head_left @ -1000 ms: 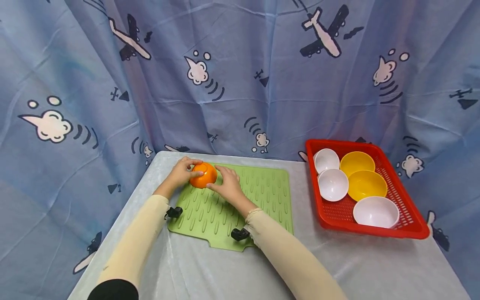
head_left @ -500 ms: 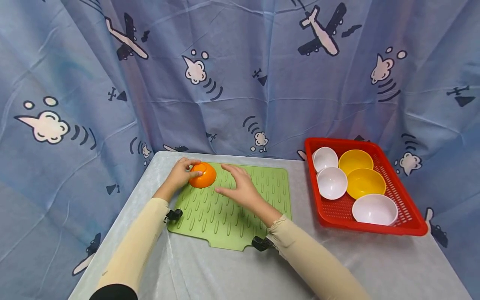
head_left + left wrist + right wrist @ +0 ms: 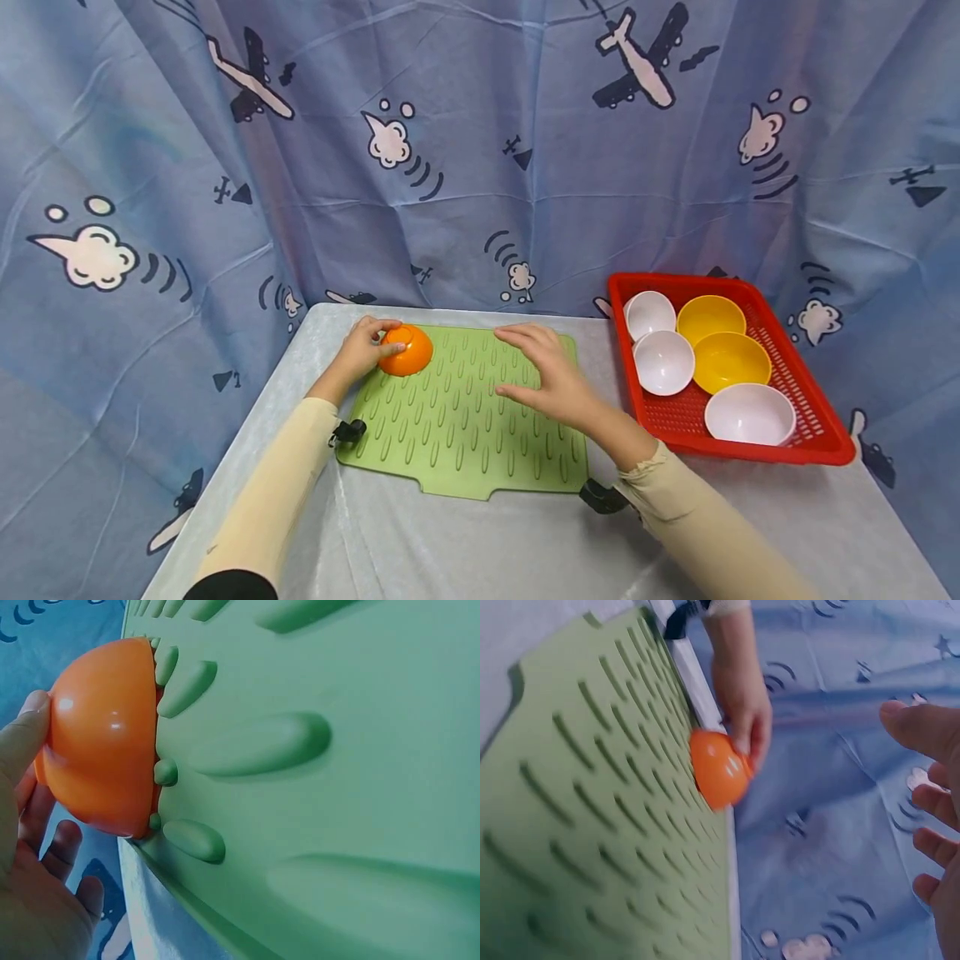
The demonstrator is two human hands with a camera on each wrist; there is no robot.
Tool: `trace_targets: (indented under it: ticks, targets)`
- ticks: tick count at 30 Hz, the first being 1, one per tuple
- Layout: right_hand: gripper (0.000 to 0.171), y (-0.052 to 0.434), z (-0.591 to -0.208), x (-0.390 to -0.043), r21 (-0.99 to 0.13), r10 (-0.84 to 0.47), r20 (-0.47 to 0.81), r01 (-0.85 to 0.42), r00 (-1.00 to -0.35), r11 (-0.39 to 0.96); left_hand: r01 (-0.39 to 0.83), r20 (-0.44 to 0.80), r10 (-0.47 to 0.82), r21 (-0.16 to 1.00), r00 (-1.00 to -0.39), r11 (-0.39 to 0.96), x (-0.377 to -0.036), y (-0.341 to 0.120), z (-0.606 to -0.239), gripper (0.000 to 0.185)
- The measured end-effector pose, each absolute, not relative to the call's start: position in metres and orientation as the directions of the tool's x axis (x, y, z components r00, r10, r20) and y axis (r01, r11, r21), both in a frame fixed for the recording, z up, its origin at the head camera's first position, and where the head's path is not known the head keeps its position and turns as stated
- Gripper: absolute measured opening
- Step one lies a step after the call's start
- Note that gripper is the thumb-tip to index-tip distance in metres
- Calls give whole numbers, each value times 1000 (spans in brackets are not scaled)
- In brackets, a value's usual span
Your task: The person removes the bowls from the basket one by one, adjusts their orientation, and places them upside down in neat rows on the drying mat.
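Observation:
An orange bowl lies upside down on the far left corner of a ribbed green mat. My left hand grips it, thumb on its near side and fingers over the far side. In the left wrist view the orange bowl sits rim-down on the mat, with my left hand cupped round it. My right hand hovers open over the mat's right part, fingers spread, holding nothing. The right wrist view shows the orange bowl, the left hand on it, and my right hand's fingers.
A red basket stands at the right of the grey table. It holds three white bowls and two yellow bowls, all upright. A blue curtain printed with planes hangs close behind the table.
My right hand has let go of the orange bowl and moved right across the mat toward the basket. The left hand and the bowl have stayed in place.

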State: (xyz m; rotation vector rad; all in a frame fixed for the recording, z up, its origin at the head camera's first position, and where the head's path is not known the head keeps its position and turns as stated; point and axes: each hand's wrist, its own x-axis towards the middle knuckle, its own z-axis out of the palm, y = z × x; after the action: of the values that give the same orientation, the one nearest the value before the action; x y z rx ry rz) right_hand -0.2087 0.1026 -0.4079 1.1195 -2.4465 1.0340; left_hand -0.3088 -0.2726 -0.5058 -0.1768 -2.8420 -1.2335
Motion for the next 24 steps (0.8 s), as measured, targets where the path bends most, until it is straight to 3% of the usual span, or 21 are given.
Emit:
trace_targets:
  ticks: [10, 24]
  targets:
    - [77, 173, -396, -209, -457, -518, 495, -716, -698, 528, 113, 67, 95, 733, -993, 670, -309, -272, -505, 49]
    - [75, 253, -394, -225, -429, -483, 407, -629, -775, 648, 118, 72, 95, 724, -993, 680, -310, -274, -507, 51]
